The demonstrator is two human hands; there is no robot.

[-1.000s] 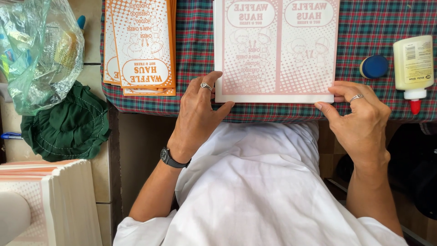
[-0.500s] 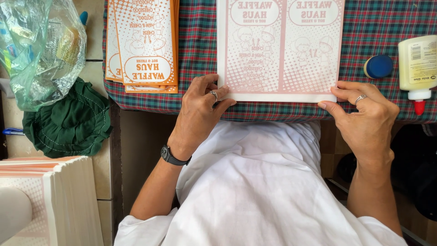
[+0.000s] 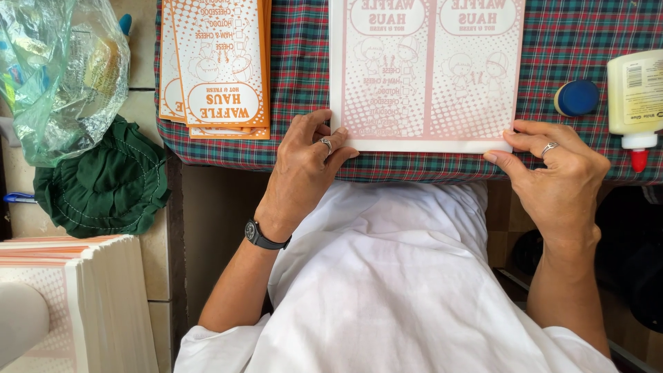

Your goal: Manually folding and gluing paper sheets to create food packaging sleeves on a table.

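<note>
Pale pink printed sheet [image 3: 425, 72] lies flat on the plaid tablecloth [image 3: 297, 76], its near white edge running along the table's front edge, just ahead of the person's white shirt [image 3: 387, 276]. Print faces up, upside-down from the wearer's side, two panels side by side with a fold line between them. Left hand [image 3: 304, 169] sits at the sheet's near left corner: fingertips pressed on the paper's edge, thumb alongside, ring on one finger, black watch [image 3: 261, 236] on the wrist. Fingers bent and pinning the corner, not wrapped around it. Right hand [image 3: 556, 173] is at the sheet's near right corner: fingertips touching the edge, ring visible, fingers mostly extended and bearing on the paper rather than closed around it. Whether either thumb is under the sheet, can't tell. Right of the sheet, apart from it: blue round cap [image 3: 577, 97] on the cloth, then a white glue bottle [image 3: 635, 93] lying with its red tip pointing toward the table's front edge. Left of the sheet, apart from it: stack of orange printed paper bags [image 3: 217, 65], fanned slightly, also on the cloth. Further left, off the table: clear plastic bag [image 3: 65, 76] with contents, dark green cloth [image 3: 103, 183] just below it. Well below-left of the sheet: tall pile of pink-edged paper sheets [image 3: 90, 304], seen edge-on.
</note>
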